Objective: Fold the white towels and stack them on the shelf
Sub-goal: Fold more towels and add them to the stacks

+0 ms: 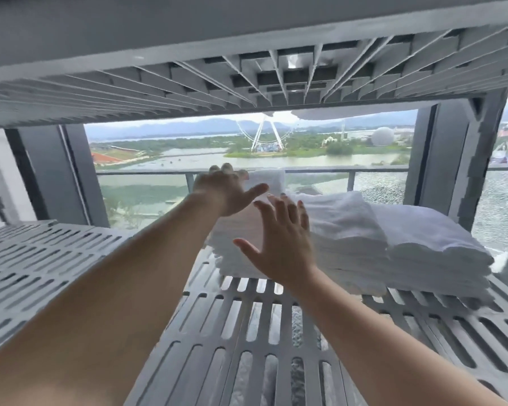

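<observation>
Two stacks of folded white towels sit on the grey slotted shelf (247, 332). The left stack (346, 230) stands in the middle, and the right stack (431, 250) lies beside it, touching it. My left hand (226, 189) reaches over the far left top of the left stack, fingers spread and bent over its back edge. My right hand (282, 238) is flat and open, fingers straight, against the near left face of that stack. Both bare forearms stretch in from the bottom of the view.
The underside of the upper grey shelf (247, 83) hangs low over the stacks. Shelf posts (464, 159) stand at the back left and right. A second slotted shelf panel (41, 259) lies to the left. Behind is a window with a railing.
</observation>
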Available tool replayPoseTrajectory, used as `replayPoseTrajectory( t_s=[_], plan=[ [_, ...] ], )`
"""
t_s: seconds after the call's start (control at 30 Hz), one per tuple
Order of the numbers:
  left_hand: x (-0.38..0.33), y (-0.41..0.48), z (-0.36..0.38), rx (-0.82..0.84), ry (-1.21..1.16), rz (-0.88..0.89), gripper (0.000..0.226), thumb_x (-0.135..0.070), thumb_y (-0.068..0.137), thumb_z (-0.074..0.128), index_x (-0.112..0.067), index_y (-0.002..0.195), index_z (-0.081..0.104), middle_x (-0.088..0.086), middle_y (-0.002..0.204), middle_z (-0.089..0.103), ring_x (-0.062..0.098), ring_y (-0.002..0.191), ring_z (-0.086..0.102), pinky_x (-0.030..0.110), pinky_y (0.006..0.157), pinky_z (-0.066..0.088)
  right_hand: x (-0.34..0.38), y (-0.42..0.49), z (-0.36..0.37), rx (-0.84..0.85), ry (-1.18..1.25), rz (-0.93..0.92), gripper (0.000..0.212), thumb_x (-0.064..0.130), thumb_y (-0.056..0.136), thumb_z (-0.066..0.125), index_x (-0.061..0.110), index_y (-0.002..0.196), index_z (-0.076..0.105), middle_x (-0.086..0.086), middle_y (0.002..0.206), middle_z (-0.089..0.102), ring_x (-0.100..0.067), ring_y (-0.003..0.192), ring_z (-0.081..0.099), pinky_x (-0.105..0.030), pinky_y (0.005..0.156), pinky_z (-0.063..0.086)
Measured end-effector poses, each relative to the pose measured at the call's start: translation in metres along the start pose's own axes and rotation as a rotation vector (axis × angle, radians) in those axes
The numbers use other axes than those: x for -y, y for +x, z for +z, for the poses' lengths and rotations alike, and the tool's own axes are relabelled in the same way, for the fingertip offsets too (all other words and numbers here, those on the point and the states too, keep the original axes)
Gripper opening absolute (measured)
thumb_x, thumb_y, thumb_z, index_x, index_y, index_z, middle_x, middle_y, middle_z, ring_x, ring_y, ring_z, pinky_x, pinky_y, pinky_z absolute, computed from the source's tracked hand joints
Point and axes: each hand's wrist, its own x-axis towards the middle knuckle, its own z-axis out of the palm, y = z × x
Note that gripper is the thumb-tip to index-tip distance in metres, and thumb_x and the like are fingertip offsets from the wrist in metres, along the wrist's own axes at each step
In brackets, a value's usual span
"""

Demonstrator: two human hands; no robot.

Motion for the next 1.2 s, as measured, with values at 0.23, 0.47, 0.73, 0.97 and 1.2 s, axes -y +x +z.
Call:
replayPoseTrajectory(
  t_s=[0.23,0.47,0.73,0.97,1.2],
  plan=[
    [0.047,0.05,0.03,0.082,-0.199,-0.054,0.06,-0.062,0.099,0.029,-0.031,0.15,0.039,0.012,0.152,0.04,0.036,0.135,0.044,0.054,0.107,0.041,0.023,0.051,0.011,-0.191,-0.089,-0.014,0.053,0.055,0.094,0.04,0.019,0.132,0.05,-0.004,0.129,0.057,-0.03,0.124,0.05,-0.05,0.116,0.029],
    [0.049,0.092,0.08,0.225,-0.76,0.017,0.047,-0.037,0.102,0.049,-0.02,0.146,0.05,0.008,0.153,0.045,0.028,0.141,0.042,0.038,0.117,0.032,0.024,0.043,0.047,0.131,-0.226,0.074,0.066,0.069,0.093,0.033,0.03,0.144,0.045,-0.003,0.15,0.049,-0.029,0.14,0.041,-0.049,0.118,0.023],
    [0.023,0.115,0.083,0.156,-1.011,0.036,0.046,-0.021,0.091,0.064,-0.022,0.136,0.059,0.016,0.151,0.034,0.025,0.122,0.049,0.03,0.101,0.038,0.014,0.012,0.048,-0.039,-0.236,0.155,0.06,0.062,0.095,0.042,0.023,0.14,0.052,-0.01,0.151,0.045,-0.036,0.144,0.035,-0.054,0.112,0.033],
    [0.042,0.091,0.093,0.374,-1.44,0.014,0.049,-0.004,0.096,0.055,-0.017,0.143,0.051,0.019,0.141,0.048,0.027,0.113,0.059,0.037,0.092,0.052,0.012,0.016,0.046,-0.11,-0.273,0.197,0.054,0.06,0.097,0.034,0.022,0.122,0.063,-0.003,0.13,0.063,-0.029,0.134,0.048,-0.053,0.117,0.025],
    [0.058,0.055,0.105,0.247,-1.738,-0.159,0.058,-0.011,0.102,0.051,-0.019,0.156,0.029,0.018,0.149,0.044,0.011,0.101,0.062,0.016,0.066,0.054,0.04,0.049,0.059,-0.136,-0.227,0.103,0.052,0.059,0.097,0.036,0.021,0.121,0.062,-0.008,0.133,0.061,-0.031,0.134,0.047,-0.054,0.119,0.022]
  ],
)
